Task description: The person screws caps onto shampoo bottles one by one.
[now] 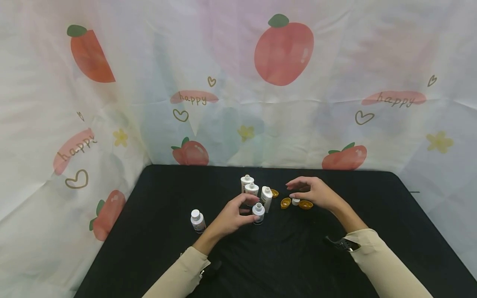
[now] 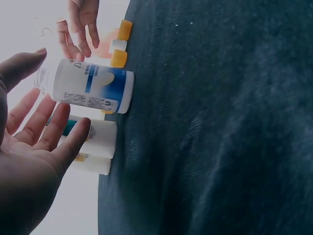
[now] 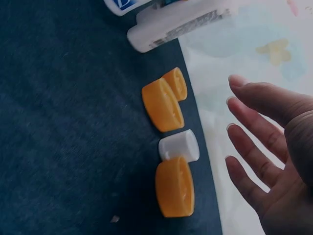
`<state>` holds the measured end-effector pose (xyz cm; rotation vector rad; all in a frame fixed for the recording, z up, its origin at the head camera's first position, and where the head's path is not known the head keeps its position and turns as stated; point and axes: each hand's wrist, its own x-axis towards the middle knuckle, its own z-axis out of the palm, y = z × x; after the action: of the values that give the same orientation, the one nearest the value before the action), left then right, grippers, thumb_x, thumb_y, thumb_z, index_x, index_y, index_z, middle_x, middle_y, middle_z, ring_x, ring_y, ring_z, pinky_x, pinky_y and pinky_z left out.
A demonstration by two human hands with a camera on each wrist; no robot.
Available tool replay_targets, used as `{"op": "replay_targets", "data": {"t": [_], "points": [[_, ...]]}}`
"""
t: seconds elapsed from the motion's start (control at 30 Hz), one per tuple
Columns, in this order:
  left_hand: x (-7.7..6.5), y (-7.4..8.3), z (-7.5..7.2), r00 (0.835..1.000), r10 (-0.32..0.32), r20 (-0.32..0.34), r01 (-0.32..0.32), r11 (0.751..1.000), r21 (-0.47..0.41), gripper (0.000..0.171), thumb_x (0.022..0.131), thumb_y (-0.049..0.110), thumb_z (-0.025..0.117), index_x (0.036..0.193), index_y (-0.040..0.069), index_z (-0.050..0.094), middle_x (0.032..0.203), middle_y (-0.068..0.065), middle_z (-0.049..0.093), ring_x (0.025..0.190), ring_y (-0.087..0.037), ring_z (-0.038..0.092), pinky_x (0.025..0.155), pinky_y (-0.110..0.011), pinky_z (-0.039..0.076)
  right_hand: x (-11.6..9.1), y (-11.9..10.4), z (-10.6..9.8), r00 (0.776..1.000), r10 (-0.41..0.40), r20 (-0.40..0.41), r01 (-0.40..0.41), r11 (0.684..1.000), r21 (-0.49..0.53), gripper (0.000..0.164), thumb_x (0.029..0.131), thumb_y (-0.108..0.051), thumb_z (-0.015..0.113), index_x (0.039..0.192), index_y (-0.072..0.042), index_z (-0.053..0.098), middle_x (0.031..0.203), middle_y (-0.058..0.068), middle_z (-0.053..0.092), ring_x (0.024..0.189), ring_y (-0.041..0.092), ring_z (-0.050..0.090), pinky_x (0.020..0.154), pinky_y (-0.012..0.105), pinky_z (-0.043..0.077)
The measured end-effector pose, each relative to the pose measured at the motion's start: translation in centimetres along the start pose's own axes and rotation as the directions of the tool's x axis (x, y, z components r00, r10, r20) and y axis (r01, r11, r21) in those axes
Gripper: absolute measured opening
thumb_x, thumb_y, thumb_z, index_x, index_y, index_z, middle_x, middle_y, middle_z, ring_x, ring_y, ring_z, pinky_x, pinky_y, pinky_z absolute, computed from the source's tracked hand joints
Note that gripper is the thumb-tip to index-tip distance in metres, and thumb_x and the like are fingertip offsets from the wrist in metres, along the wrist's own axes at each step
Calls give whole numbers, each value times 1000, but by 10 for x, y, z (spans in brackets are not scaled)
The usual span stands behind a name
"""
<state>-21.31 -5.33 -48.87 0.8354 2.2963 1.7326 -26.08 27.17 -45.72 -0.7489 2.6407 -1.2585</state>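
Note:
My left hand (image 1: 235, 215) is beside an uncapped white bottle with a blue label (image 1: 258, 213), its thumb and fingers spread apart. In the left wrist view the same bottle (image 2: 93, 85) stands past the fingertips, and whether they touch it I cannot tell. Over the caps hovers my right hand (image 1: 314, 192), holding nothing, its fingers loosely extended in the right wrist view. Below it lie a white cap (image 3: 179, 146) and several orange caps, one orange cap (image 3: 175, 188) against the white one. An uncapped white bottle (image 1: 266, 199) stands just behind the blue-labelled one.
Two more uncapped white bottles, a nearer one (image 1: 251, 189) and a farther one (image 1: 246, 181), stand behind my left hand. Left of that forearm is a capped white bottle (image 1: 198, 221). A black cloth (image 1: 279, 260) covers the table; a printed curtain (image 1: 231, 49) hangs behind.

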Motion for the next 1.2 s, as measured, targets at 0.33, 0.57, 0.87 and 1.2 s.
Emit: {"op": "replay_targets", "data": {"t": [0.33,0.57,0.87,1.2], "points": [[2,-10,10,1000,0,-26,-1,999,-40,49,85,2,81,129,3,61,129,-12,64,118,-25,61,97,-42,54,-7,8,1,999,53,11,-53,999,-8,36,93,-13,76,125,-1,67,122,14,70,112,34,67,93,44,55],[3,-5,12,999,-44,-7,44,997,-68,48,86,-5,77,130,-3,59,127,-16,64,118,-29,61,98,-42,54,-9,16,1,993,114,35,-113,993,-27,34,90,-10,78,122,1,69,120,18,70,108,32,68,81,24,55],[3,-8,13,996,-90,-9,89,995,-33,46,87,0,79,130,2,63,129,-12,64,118,-25,62,94,-30,55,-11,19,6,994,106,17,-105,991,-79,31,88,-7,78,118,-2,72,111,12,73,100,25,69,79,28,54],[2,-12,17,993,-110,-33,109,994,-18,42,87,2,79,126,1,65,125,-15,65,112,-28,66,92,-36,57,-9,22,7,988,154,23,-150,981,-125,29,88,-9,79,116,-4,73,105,7,73,95,23,66,74,32,53]]}}
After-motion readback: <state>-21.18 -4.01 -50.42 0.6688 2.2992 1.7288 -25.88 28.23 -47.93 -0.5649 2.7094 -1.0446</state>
